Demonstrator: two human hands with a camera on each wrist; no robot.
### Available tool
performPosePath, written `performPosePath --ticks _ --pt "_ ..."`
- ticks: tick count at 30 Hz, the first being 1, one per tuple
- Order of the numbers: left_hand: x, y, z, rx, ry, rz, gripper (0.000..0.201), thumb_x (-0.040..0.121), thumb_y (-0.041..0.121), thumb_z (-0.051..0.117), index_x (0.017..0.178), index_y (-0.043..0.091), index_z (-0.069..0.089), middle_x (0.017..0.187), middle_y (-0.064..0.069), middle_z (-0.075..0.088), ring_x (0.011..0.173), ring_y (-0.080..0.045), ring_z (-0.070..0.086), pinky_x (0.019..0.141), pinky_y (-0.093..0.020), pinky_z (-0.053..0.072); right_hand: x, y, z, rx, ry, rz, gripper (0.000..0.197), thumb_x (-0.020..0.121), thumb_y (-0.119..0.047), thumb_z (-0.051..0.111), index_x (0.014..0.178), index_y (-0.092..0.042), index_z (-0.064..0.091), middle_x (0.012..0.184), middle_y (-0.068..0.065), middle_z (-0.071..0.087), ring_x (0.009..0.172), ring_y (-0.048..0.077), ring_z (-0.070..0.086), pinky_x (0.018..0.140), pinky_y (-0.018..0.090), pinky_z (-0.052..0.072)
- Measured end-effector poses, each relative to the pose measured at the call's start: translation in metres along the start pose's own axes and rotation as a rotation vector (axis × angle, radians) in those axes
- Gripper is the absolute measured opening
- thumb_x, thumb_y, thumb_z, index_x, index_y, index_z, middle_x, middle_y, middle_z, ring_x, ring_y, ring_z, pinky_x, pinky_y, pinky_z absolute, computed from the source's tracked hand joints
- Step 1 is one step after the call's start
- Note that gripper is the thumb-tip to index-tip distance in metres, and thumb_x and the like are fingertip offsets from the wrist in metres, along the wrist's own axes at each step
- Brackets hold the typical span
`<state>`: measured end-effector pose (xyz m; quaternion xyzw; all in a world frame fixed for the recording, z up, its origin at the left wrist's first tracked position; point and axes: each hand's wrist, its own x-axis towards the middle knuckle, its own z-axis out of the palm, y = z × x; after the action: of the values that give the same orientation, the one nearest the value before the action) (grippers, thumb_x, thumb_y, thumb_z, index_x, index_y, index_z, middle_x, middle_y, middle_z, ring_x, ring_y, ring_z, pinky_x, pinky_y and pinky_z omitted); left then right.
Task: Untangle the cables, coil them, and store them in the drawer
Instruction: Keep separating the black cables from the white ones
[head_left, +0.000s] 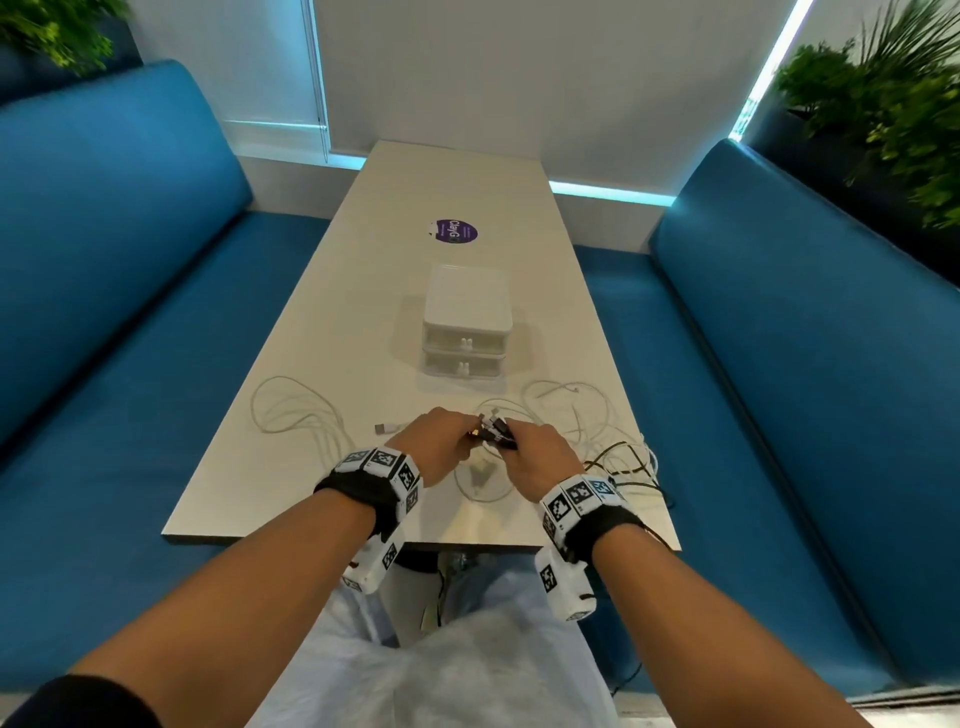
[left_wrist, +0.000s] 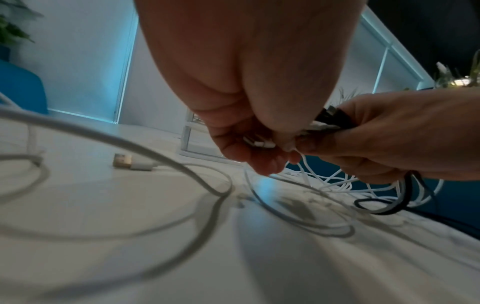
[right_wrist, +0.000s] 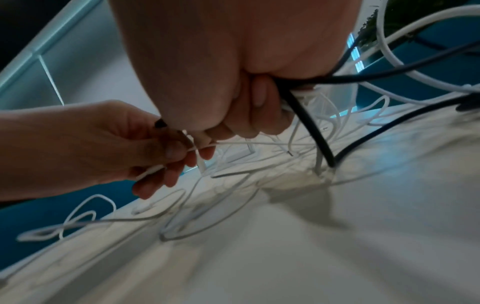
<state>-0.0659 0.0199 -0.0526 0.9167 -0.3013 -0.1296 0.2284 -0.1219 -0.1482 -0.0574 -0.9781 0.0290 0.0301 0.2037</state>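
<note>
Both hands meet over the near part of the white table (head_left: 332, 291), just above its top. My right hand (head_left: 519, 441) grips a bundle of black and white cable ends (head_left: 496, 428); in the right wrist view its fingers (right_wrist: 255, 107) curl round a black cable (right_wrist: 309, 121) and several white ones. My left hand (head_left: 457, 436) pinches a white connector (left_wrist: 259, 142) at the bundle's end. Loose white loops (head_left: 291, 410) and a USB plug (head_left: 387, 428) lie to the left. A white and black tangle (head_left: 602, 431) lies to the right. The white two-drawer unit (head_left: 466, 312) stands behind, both drawers shut.
Blue benches (head_left: 119, 291) flank the table on both sides. A round purple sticker (head_left: 454, 231) lies beyond the drawer unit. The black cable (head_left: 631, 470) trails over the table's right edge. Plants (head_left: 883, 104) stand behind the right bench. The near table edge is at my wrists.
</note>
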Motion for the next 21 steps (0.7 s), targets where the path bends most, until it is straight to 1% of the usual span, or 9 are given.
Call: performPosePath --ticks 2,4,5,8,11,13,16,19,21 --pt "-0.003 -0.004 0.0 0.017 0.013 0.01 0.016 0.097 0.014 0.05 0.094 0.018 0.066 0.087 -0.002 0.067 0.08 -0.023 0.062 0.074 -0.037 0.05 0.001 0.002 0.004 -0.027 -0.041 -0.005 0.021 0.097 -0.028 0.05 0.111 -0.022 0.063 0.099 0.008 0.068 0.089 0.031 0.064 0.071 0.035 0.051" --pt "-0.006 -0.008 0.001 0.031 0.047 -0.003 0.015 0.097 0.018 0.052 0.095 0.018 0.067 0.086 0.001 0.065 0.079 -0.022 0.061 0.069 -0.033 0.046 0.002 0.001 0.007 -0.059 -0.088 -0.006 0.019 0.097 -0.031 0.051 0.108 -0.022 0.064 0.098 0.007 0.068 0.087 0.03 0.064 0.068 0.034 0.049" --pt "-0.007 -0.011 0.001 0.03 0.067 -0.009 0.015 0.097 0.02 0.052 0.099 0.019 0.067 0.089 0.002 0.066 0.081 -0.02 0.061 0.071 -0.032 0.047 0.002 0.0 0.008 -0.086 -0.105 -0.013 0.02 0.097 -0.034 0.052 0.107 -0.021 0.063 0.097 0.007 0.067 0.086 0.029 0.064 0.068 0.034 0.049" --pt "-0.012 -0.023 -0.005 0.03 0.094 -0.029 0.024 0.097 0.023 0.049 0.115 0.02 0.064 0.108 0.003 0.067 0.093 -0.016 0.06 0.085 -0.032 0.049 0.002 0.005 0.009 -0.203 -0.12 -0.031 0.021 0.098 -0.035 0.051 0.108 -0.02 0.062 0.098 0.007 0.066 0.088 0.029 0.063 0.072 0.036 0.052" --pt "-0.018 -0.038 -0.015 0.033 0.129 -0.059 0.026 0.098 0.02 0.048 0.119 0.019 0.064 0.115 0.001 0.066 0.1 -0.018 0.06 0.087 -0.027 0.045 0.0 0.018 0.003 -0.371 -0.078 -0.001 0.024 0.1 -0.027 0.042 0.115 -0.018 0.058 0.103 0.009 0.064 0.092 0.03 0.064 0.072 0.035 0.049" --pt "-0.023 -0.049 -0.023 0.032 0.15 -0.096 0.025 0.098 0.019 0.048 0.118 0.02 0.065 0.114 0.0 0.067 0.1 -0.018 0.061 0.087 -0.027 0.045 -0.003 0.031 -0.004 -0.451 -0.054 0.073 0.026 0.1 -0.022 0.037 0.117 -0.016 0.056 0.107 0.009 0.063 0.094 0.03 0.064 0.072 0.035 0.046" --pt "-0.032 -0.061 -0.032 0.025 0.158 -0.159 0.025 0.098 0.018 0.047 0.115 0.021 0.066 0.112 -0.001 0.067 0.099 -0.019 0.062 0.089 -0.032 0.05 -0.009 0.053 -0.017 -0.48 -0.046 0.251 0.029 0.1 -0.015 0.035 0.115 -0.013 0.058 0.11 0.008 0.064 0.099 0.028 0.064 0.073 0.035 0.045" --pt "-0.038 -0.069 -0.037 0.028 0.169 -0.193 0.025 0.098 0.016 0.047 0.114 0.021 0.066 0.11 -0.001 0.068 0.097 -0.019 0.063 0.089 -0.034 0.051 -0.014 0.07 -0.026 -0.396 -0.012 0.401 0.027 0.097 -0.013 0.037 0.11 -0.012 0.06 0.108 0.009 0.065 0.097 0.029 0.065 0.073 0.035 0.047" --pt "-0.041 -0.073 -0.04 0.076 0.164 -0.201 0.025 0.098 0.016 0.046 0.112 0.024 0.065 0.11 0.001 0.069 0.096 -0.018 0.063 0.088 -0.034 0.052 -0.015 0.073 -0.028 -0.291 0.069 0.439 0.024 0.097 -0.016 0.038 0.107 -0.013 0.058 0.103 0.011 0.065 0.093 0.031 0.065 0.075 0.037 0.051"
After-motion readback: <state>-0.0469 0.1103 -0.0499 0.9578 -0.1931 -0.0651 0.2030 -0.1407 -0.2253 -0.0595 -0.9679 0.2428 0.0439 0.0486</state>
